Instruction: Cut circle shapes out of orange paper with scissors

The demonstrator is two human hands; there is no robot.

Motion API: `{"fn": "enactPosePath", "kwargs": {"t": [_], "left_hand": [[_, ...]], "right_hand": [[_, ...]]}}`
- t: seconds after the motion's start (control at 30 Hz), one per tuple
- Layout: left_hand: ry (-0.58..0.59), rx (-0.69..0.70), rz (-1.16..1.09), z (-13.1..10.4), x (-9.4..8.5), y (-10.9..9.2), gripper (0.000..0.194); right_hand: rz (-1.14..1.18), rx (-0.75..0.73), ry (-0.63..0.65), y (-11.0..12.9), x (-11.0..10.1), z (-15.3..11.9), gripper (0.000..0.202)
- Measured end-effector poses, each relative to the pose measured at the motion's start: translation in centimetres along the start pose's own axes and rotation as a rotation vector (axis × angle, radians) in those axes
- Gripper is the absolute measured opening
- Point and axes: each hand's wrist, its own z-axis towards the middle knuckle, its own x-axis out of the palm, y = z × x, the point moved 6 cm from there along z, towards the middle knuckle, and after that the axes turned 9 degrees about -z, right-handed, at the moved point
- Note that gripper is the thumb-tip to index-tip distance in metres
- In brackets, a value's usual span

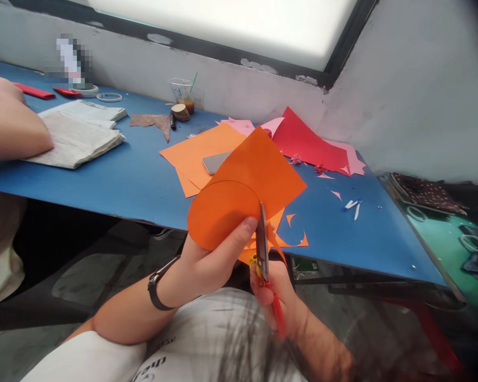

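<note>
A sheet of orange paper (258,170) with a drawn circle on it is pinched in my left hand (211,262), the thumb on top near the circle's right side. The lower left of the circle is cut round; its upper arc still joins the sheet. My right hand (276,292) grips scissors (262,244) with red and yellow handles, fingers wrapped round them. Their blades point up along the drawn line, at the paper's edge. A narrow orange strip hangs just right of the blades. Orange offcuts (290,218) lie on the table beyond.
On the blue table (151,183) are more orange sheets (187,164), a phone (213,162), red paper (302,146), pink paper and a small compass-like tool (354,206). A plastic cup (182,93) stands near the wall. At left, another person's arm (14,124) rests over folded cloths (83,135).
</note>
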Motion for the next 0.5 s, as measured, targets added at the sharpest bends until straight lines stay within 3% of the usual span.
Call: {"fn": "enactPosePath", "kwargs": {"t": [0.23,0.5], "left_hand": [[0.027,-0.018,0.007,-0.06,-0.43,-0.05,0.033],[0.060,-0.002,0.027,0.18,-0.29,-0.35,0.036]], "right_hand": [[-0.018,0.023,-0.055,-0.64,0.01,-0.68,0.097],[-0.076,0.024,-0.027,-0.70,0.01,-0.36,0.097]]}}
